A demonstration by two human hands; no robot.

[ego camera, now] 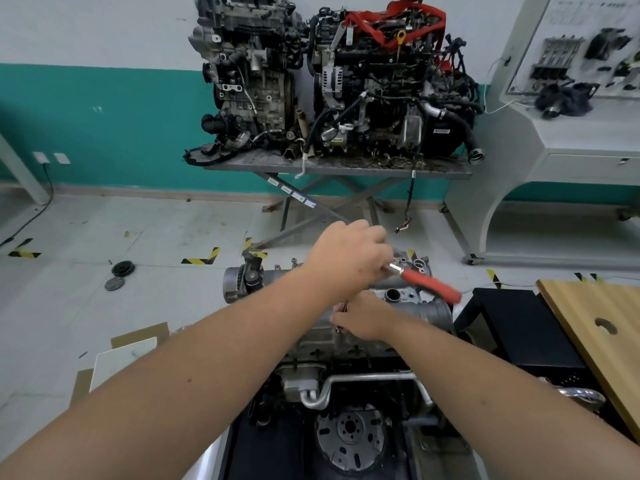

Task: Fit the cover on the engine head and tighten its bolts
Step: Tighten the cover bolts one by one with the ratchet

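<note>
The left hand grips a red-handled wrench over the engine, while the right hand's fingers pinch its lower end beside the cover.

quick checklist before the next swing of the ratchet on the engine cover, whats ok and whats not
1. Left hand grips the ratchet by its red handle: ok.
2. Right hand steadies the tool's head on the cover: ok.
3. Socket seated square on the bolt: cannot tell, hidden under the hands.
4. Cover sitting flush on the engine head: cannot tell.
5. Swing room for the handle: ok, open space to its right.
</note>
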